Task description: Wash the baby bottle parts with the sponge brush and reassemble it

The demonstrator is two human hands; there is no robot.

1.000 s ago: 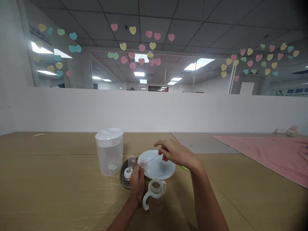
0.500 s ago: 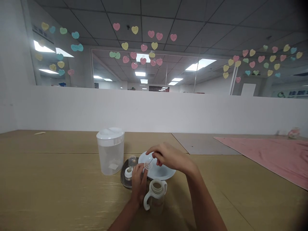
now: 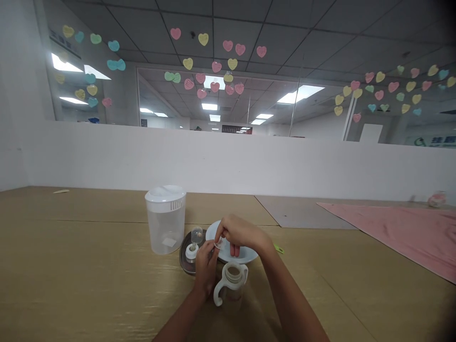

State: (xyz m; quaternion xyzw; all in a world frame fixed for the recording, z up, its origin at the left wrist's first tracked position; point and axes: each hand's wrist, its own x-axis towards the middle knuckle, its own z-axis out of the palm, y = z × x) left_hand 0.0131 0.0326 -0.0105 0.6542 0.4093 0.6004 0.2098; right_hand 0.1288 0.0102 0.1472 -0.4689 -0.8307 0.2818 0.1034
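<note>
Clear plastic disc [image 3: 218, 243] sat tilted, its long axis too small to tell, above the left part of the white plate [image 3: 245, 258], pinched in your nearly closed right hand [image 3: 240, 232], your curled left hand [image 3: 205, 268] just beneath, its hold unclear.

A tan wood-grain table [image 3: 89, 266] carries everything here. Around the white plate [image 3: 245, 256], a lidded clear plastic pitcher [image 3: 166, 223] stands to the left, a dark round tray [image 3: 183, 263] sits just beside its left edge, a handled baby bottle [image 3: 231, 285] stands in front, a small green scrap [image 3: 278, 249] lies just right, and a pink towel [image 3: 399, 232] spreads well right.
</note>
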